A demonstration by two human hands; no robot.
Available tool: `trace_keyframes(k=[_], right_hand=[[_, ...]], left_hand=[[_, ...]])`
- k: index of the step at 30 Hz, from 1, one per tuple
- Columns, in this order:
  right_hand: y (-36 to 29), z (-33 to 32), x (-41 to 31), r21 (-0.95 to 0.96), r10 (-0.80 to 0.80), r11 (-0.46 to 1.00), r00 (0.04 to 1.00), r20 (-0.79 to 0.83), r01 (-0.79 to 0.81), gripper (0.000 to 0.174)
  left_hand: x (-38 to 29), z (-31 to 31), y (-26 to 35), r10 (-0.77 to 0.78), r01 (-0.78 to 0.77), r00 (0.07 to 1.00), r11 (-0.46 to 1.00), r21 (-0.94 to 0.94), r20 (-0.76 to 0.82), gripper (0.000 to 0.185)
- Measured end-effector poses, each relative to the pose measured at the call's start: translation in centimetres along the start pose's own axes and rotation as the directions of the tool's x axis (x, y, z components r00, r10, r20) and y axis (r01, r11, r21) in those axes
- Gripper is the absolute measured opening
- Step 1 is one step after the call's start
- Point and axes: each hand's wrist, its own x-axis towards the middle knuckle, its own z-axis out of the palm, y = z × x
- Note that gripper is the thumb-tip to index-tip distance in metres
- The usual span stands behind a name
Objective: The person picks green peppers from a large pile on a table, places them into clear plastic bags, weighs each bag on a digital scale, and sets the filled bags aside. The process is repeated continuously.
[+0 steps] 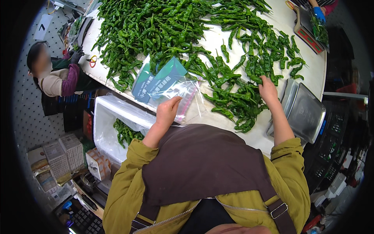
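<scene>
My left hand (167,110) pinches the clear film of a printed zip-lock bag (166,77) near its pink zip strip. The bag lies flat at the table's near edge, its blue and green end away from me and touching the pepper heap. Over on the right, my right hand (268,90) has its fingertips on a wrinkled green pepper (256,79). Loose green peppers (245,101) lie on the white table just left of that hand. A much larger heap of green peppers (152,26) covers the table's far left.
A metal-topped scale (305,109) sits right of my right forearm. Below the table's left edge, a white foam box (106,131) holds some peppers. One co-worker (58,70) wears dark gloves; another's blue-gloved hand (319,14) is at a second scale (309,32).
</scene>
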Motion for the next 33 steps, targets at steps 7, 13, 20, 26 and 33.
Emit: trace_keyframes(k=[7, 13, 20, 26, 33], right_hand=[[-8.1, 2.8, 1.6, 0.172, -0.376, 0.916, 0.925, 0.049, 0.363, 0.043], [-10.9, 6.7, -0.3, -0.151, -0.610, 0.778, 0.791, 0.043, 0.609, 0.039], [-10.1, 2.1, 1.4, -0.040, -0.532, 0.819, 0.783, 0.323, 0.572, 0.040], [-9.8, -2.6, 7.7, 0.032, -0.165, 0.986, 0.962, 0.217, 0.161, 0.043], [-6.7, 1.5, 12.6, 0.152, -0.311, 0.948, 0.910, 0.273, 0.278, 0.034]], left_hand=[[0.4, 0.2, 0.4, -0.002, 0.002, 1.000, 1.000, -0.002, 0.015, 0.012], [0.4, 0.0, 0.2, 0.010, -0.011, 0.999, 1.000, 0.028, 0.052, 0.013], [-0.1, 0.2, -0.5, -0.021, 0.021, 0.999, 1.000, -0.007, 0.046, 0.013], [0.1, 0.2, -0.6, -0.003, 0.003, 1.000, 1.000, -0.003, 0.015, 0.012], [0.1, 0.5, -0.9, -0.041, 0.041, 0.999, 0.999, 0.016, 0.021, 0.012]])
